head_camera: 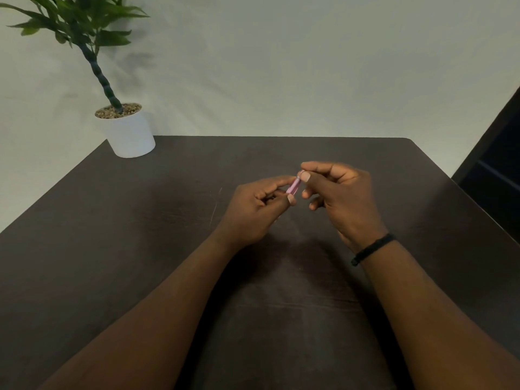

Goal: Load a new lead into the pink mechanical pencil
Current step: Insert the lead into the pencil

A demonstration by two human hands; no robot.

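One pink pencil (293,187) sits between both hands above the dark surface (140,235), its long axis slanting up toward the right. The left hand (259,209) pinches its lower end; the right hand (337,190) closes thumb and forefinger on the upper end (probably the cap). Two thin leads (216,202), apparently, lie just left, nearer the left hand.

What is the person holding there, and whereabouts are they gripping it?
A pink pencil. The left hand pinches its lower part between thumb and fingers; the right hand pinches its upper end. Only a short pink stretch shows between them.
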